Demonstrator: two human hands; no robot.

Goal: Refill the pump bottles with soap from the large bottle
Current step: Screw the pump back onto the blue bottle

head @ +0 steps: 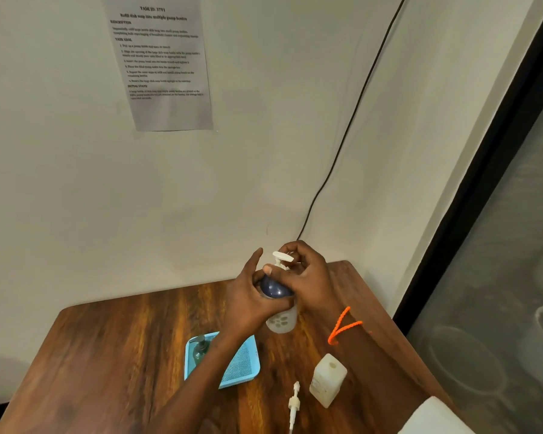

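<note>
The left hand [251, 303] wraps the blue-and-white plastic pump bottle [278, 300], hiding much of its body; the right hand [304, 277] grips its white pump head [282, 256]; the bottle is held above the brown wooden table [123, 355], near the far edge, long axis tilted, pump pointing up and away; a loose white pump [293, 405] lies nearer.

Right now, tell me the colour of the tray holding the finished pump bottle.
Light blue tray, with a mesh floor; head view.
</note>
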